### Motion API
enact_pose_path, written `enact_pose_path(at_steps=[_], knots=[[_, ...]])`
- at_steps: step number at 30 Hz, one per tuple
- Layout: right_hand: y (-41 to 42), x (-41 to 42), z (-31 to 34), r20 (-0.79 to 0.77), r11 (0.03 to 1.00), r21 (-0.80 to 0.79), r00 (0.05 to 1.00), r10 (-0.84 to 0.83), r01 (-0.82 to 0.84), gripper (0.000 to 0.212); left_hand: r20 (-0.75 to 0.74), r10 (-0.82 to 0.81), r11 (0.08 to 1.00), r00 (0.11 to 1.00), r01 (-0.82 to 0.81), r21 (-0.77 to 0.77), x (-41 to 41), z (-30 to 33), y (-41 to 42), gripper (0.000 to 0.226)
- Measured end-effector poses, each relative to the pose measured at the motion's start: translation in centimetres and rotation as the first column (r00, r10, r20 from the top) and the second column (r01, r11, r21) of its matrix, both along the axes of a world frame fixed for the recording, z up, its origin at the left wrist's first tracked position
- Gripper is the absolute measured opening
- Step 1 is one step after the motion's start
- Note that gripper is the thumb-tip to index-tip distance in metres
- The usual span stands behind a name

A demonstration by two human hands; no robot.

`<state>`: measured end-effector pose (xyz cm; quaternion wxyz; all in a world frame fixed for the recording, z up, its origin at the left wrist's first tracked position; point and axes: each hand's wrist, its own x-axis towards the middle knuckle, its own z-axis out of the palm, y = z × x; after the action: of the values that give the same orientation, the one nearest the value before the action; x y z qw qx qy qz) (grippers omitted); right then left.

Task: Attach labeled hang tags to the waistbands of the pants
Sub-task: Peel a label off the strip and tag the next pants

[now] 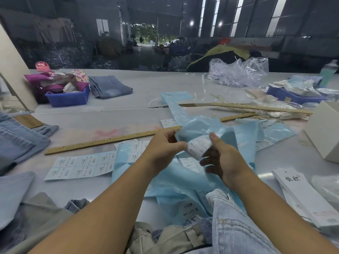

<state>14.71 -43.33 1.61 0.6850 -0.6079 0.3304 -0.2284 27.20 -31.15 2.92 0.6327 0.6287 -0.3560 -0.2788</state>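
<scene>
The desk (77, 123) carries the whole job, spread with denim and paper. Folded pants (20, 140) lie stacked at its left edge, and a pale pair (236, 222) lies at the near edge under the right forearm, with a khaki pair (176, 235) beside it; no waistband is presented for tagging yet. A long wooden ruler (102, 141) runs diagonally across the middle. Crumpled blue backing paper (183, 180) lies heaped at centre, a strip of it raised between the hands. A full sheet of printed labels (80, 166) lies flat, left of the heap. White hang tags (304, 195) sit stacked at the right edge, just right of the right forearm, their long axis running away from the person. The left hand (164, 150) pinches the raised backing strip between thumb and fingers. The right hand (222, 162) has its thumb pressed on a single white label (198, 147), fingers loosely spread beneath it. Judgement: the label is being peeled from its backing, an early step. The hang tags lie nearer the right hand, which carries the label, so the coming move probably runs rightward and toward the near edge.
</scene>
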Motion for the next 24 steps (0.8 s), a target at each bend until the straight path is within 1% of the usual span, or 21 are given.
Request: enact_pose_path(at_steps=[3,6,8,10,13,15,19,21,22,23,24], knots=[[0.2,0.0,0.0,0.041,0.997,0.059,0.998,-0.052,0.049,0.019,0.015,-0.04,0.999,0.999,0.04,-0.013,-0.1,0.1,0.1,0.019],[0.2,0.0,0.1,0.098,0.993,0.106,0.993,-0.064,0.053,0.008,0.042,-0.042,0.999,0.998,0.042,-0.006,0.0,0.1,0.2,0.023],[0.3,0.0,0.2,0.133,0.99,0.136,0.99,-0.04,0.022,0.008,0.015,-0.029,0.999,0.999,0.029,-0.02,0.1,0.2,0.2,0.025],[0.5,-0.1,0.3,0.155,0.987,0.159,0.988,-0.007,-0.018,0.009,-0.036,0.005,1.0,0.999,-0.006,-0.022,0.2,0.2,0.1,0.018],[0.5,-0.2,0.4,0.171,0.984,0.167,0.985,0.028,-0.057,0.011,-0.095,0.06,0.998,0.994,-0.061,-0.01,0.4,0.1,0.1,0.033],[0.6,-0.3,0.5,0.171,0.982,0.171,0.984,0.049,-0.079,0.012,-0.129,0.085,0.996,0.988,-0.087,-0.013,0.6,0.0,0.0,0.034],[0.7,-0.3,0.5,0.135,0.986,0.145,0.989,0.067,-0.087,0.015,-0.187,0.133,0.991,0.973,-0.133,0.012,0.9,-0.3,-0.2,0.031],[0.6,-0.3,0.4,0.134,0.988,0.13,0.989,0.063,-0.081,0.019,-0.21,0.171,0.985,0.963,-0.165,0.046,1.0,-0.4,-0.5,0.023],[0.6,-0.3,0.4,0.13,0.99,0.117,0.989,0.065,-0.081,0.021,-0.213,0.2,0.98,0.956,-0.189,0.069,1.1,-0.6,-0.7,0.02],[0.6,-0.2,0.4,0.126,0.991,0.107,0.99,0.067,-0.081,0.021,-0.183,0.24,0.969,0.953,-0.224,0.1,1.1,-0.7,-0.8,0.02],[0.6,-0.2,0.4,0.126,0.991,0.107,0.99,0.066,-0.079,0.021,-0.094,0.285,0.953,0.954,-0.272,0.136,1.1,-0.9,-0.9,0.022]])
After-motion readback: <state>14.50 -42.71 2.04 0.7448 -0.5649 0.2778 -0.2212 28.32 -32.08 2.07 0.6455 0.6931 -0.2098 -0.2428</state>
